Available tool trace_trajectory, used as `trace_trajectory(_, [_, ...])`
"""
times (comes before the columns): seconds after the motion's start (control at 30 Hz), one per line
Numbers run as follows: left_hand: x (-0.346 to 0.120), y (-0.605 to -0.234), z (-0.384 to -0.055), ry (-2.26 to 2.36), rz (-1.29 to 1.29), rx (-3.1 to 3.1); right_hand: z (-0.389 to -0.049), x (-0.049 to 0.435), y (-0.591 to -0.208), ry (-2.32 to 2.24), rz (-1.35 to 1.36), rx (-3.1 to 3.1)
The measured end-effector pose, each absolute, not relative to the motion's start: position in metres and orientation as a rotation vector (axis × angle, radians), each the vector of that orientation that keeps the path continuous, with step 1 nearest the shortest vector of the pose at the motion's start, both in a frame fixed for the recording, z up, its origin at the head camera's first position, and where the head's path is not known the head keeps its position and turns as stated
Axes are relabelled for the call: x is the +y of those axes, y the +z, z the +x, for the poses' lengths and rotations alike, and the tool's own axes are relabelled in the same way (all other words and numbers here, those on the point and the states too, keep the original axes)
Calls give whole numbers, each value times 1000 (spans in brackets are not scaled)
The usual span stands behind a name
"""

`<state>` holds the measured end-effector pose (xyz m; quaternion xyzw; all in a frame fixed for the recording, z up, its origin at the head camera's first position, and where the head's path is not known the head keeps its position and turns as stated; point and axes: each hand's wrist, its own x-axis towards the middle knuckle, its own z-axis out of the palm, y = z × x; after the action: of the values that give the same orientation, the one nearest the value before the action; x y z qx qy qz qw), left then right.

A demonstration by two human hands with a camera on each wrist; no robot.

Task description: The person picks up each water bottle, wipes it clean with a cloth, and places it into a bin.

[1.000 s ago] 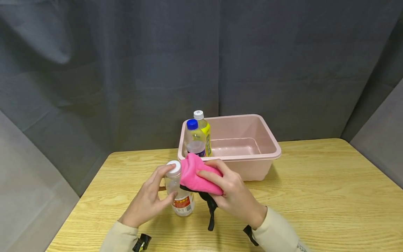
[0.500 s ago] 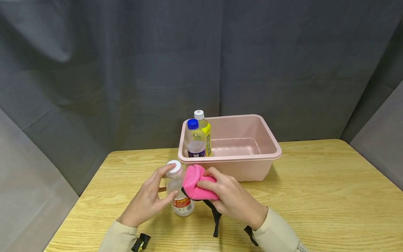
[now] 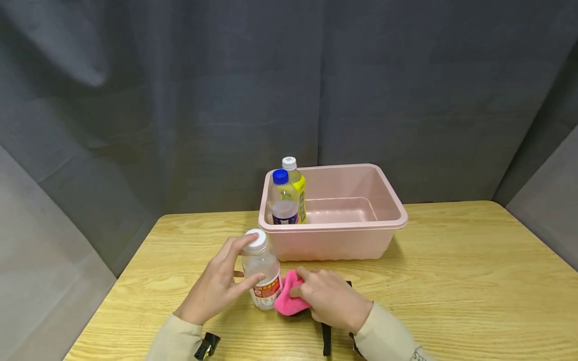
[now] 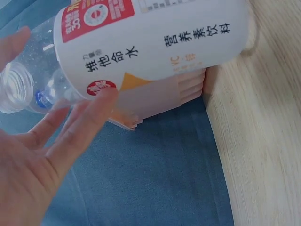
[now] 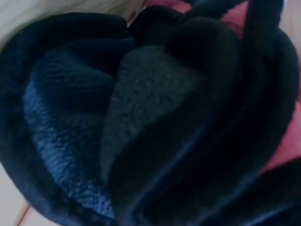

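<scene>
My left hand (image 3: 219, 283) holds a clear plastic drink bottle (image 3: 265, 273) upright on the wooden table. One finger lies over its white cap and the thumb is against its side. In the left wrist view, fingers stretch along the white-and-red label (image 4: 150, 47). A bunched pink cloth (image 3: 288, 297) with a black underside is gripped in my right hand (image 3: 333, 301), low beside the bottle's label. Dark folds of the cloth (image 5: 150, 117) fill the right wrist view, with bits of pink at the edge.
Behind the hands is a pale pink plastic bin (image 3: 334, 245). Two bottles stand at its left end, one with a blue cap (image 3: 280, 176), the other with a white cap (image 3: 289, 163) and yellow label. A dark grey curtain (image 3: 244, 100) hangs behind the table (image 3: 460, 281).
My right hand has brought the pink cloth down from near the bottle's neck to beside its lower part. The left hand keeps its hold, and the bottle stands nearly where it was.
</scene>
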<state>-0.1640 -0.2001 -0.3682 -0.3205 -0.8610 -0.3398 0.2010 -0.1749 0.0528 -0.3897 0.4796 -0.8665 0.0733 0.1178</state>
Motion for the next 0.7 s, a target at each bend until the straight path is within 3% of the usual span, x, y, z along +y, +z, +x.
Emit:
trace_trajectory(0.4, [-199, -369, -164, -927, -884, -2415, -178, 55, -380, 380, 1296, -2334])
trace_trajectory(0.7, [-201, -370, -166, -962, -908, -2395, -176, 55, -365, 780, 1187, -2059])
